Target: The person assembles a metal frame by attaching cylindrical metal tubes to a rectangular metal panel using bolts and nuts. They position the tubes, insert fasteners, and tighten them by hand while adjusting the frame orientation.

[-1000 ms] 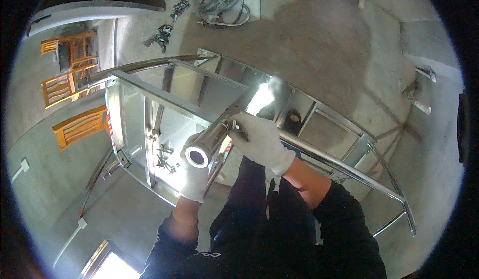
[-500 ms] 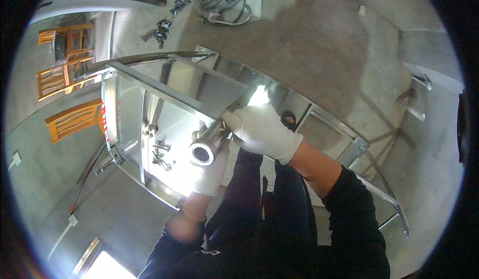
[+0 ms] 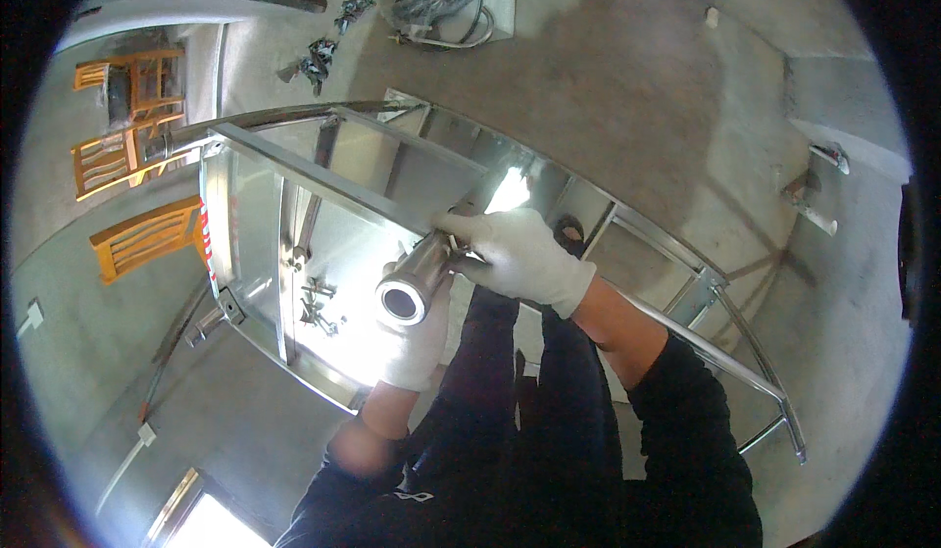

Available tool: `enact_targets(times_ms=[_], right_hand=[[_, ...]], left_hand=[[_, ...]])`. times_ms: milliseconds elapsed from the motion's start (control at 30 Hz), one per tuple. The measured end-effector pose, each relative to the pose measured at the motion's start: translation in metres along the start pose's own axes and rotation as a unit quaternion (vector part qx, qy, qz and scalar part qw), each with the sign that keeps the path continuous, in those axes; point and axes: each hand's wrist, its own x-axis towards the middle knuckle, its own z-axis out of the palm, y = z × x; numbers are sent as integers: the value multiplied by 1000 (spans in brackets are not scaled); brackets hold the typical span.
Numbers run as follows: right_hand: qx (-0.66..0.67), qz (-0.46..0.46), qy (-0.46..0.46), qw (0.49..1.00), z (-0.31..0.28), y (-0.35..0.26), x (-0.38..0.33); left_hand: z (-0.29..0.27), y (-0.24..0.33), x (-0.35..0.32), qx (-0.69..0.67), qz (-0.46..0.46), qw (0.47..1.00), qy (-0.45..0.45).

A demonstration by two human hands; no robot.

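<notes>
A short, shiny metal tube (image 3: 423,272) with a round, ringed open end is held in front of me, that end tilted toward me. My left hand (image 3: 410,337), in a white glove, is wrapped around it from below and the left. Most of those fingers are hidden behind the tube or lost in glare. My right hand (image 3: 521,259), also gloved in white, pinches at the tube's far end, where a small metal piece shows at the fingers. Both hands are above a large stainless steel frame with panels (image 3: 323,183), beside its long bar.
Several small metal fittings (image 3: 319,305) lie on the panel left of my hands. Wooden chairs (image 3: 147,237) stand at left. Plastic wrappings (image 3: 316,63) and a coiled hose in a bag (image 3: 436,4) lie on the far floor. A white pipe (image 3: 816,217) sticks out at right.
The tube's ringed end has shifted slightly to the right. My right hand has changed its hold a little, its fingers now showing more at the tube's far end.
</notes>
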Motion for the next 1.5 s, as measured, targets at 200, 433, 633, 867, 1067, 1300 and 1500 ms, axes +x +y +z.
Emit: enact_targets(times_ms=[200, 433, 633, 867, 1067, 1300, 1500], right_hand=[[-52, -103, -36, 993, -14, 15, 14], [6, -109, -66, 992, -31, 26, 19], [38, -46, -30, 998, -37, 25, 8], [262, 86, 38, 960, -26, 19, -20], [447, 200, 164, 856, -26, 0, -35], [480, 253, 33, 840, -1, -52, -72], [531, 277, -94, 795, 49, -141, -48]], left_hand=[[-7, 6, -2, 15, 15, 999, -26], [-10, -9, -4, 140, 99, 981, -88], [-9, 7, 0, -78, -57, 992, -85], [2, -2, -5, -93, -57, 994, -21], [-11, 26, 4, -68, 3, 998, -7], [-47, 16, 2, -333, -41, 942, -31], [-85, -61, -15, -641, -181, 743, 65]])
